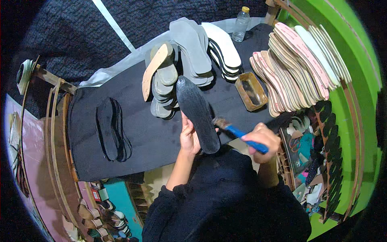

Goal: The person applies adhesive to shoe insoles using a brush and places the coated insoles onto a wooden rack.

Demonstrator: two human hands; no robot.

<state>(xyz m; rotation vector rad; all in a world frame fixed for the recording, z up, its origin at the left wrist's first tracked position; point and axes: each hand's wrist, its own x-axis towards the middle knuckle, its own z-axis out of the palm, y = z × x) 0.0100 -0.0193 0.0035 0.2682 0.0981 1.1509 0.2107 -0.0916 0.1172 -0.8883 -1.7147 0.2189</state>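
My left hand (190,136) grips a black shoe insole (197,115) from beneath, its thumb along the left edge and most fingers hidden behind. A whitish wet-looking patch shows at the insole's far end. My right hand (263,142) is closed round the blue handle of a brush (244,136). The brush's bristles are at the insole's right edge; whether they touch it I cannot tell. Just past the brush stands a brownish rectangular tub (251,92) with dark liquid-looking contents. Grey sole-shaped sheets (189,52) and a tan insole (155,70) lie beyond the held insole.
Black insoles (111,130) are piled at the table's left. White soles (223,46) with black ones under them lie at the back. Tall stacks of pink and cream insoles (300,60) fill the right side, near a clear bottle (241,25). Racks of shoe parts (308,161) flank the dark table (133,90).
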